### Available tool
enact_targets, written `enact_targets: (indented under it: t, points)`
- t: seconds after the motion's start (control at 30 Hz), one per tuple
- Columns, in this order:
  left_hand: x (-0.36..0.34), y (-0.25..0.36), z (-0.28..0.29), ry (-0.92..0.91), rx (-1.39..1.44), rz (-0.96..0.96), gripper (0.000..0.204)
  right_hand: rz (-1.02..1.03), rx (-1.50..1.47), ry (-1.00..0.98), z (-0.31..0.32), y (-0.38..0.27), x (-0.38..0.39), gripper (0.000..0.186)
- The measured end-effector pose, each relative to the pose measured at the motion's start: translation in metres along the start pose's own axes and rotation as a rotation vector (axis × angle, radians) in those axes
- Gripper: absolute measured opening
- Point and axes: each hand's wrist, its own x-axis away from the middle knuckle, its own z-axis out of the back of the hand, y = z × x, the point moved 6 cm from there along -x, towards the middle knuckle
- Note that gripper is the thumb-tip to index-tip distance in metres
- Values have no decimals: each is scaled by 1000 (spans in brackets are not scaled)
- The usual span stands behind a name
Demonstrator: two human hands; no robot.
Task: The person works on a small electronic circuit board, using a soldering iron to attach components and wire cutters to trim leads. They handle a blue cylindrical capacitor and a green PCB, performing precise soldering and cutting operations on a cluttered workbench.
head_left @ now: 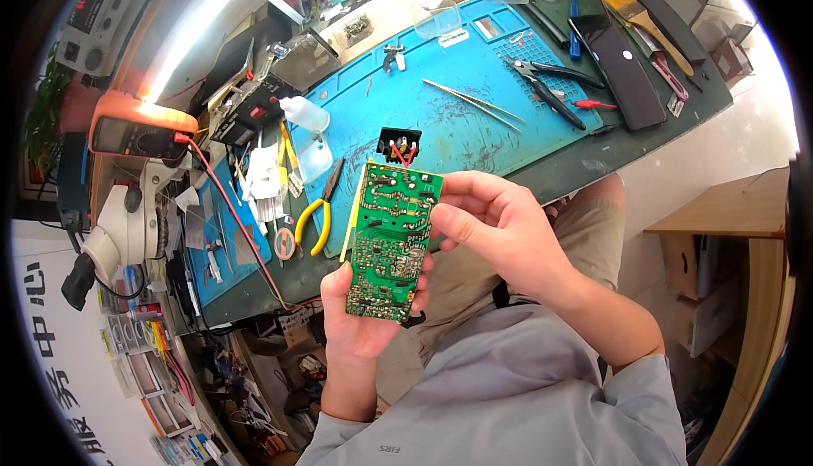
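A green circuit board (pixel 391 241) is held up over the near edge of the bench, its solder side facing me. My left hand (pixel 364 322) grips its lower end, thumb on the left edge and fingertips showing along the right. The upper right edge is pinched by my right hand (pixel 491 224), thumb on the face and fingers behind. Red wires join the board's top to a black power socket (pixel 398 144). Just left of the board lie yellow-handled pliers (pixel 318 216). What is on the board's far side is hidden.
A blue mat (pixel 373 110) covers the bench, with tweezers (pixel 474 103) and black-handled cutters (pixel 546 89) on it. To the right lie a phone (pixel 622 76) and a brush (pixel 639 17). An orange multimeter (pixel 140 131) and a clear bottle (pixel 303 114) stand left.
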Motion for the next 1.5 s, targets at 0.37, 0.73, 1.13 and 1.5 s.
enact_targets:
  t: [0.37, 0.73, 1.13, 1.5]
  points:
    - [3, -7, 1, -27, 20, 19, 83, 18, -23, 6, -1, 1, 9, 39]
    - [1, -15, 4, -136, 179, 47, 77, 22, -28, 16, 0, 2, 12, 39]
    - [-3, -15, 4, -154, 195, 62, 79, 27, -27, 16, 1, 2, 10, 39]
    - [-2, -16, 5, -152, 163, 47, 81, 30, -16, 10, 2, 1, 11, 39]
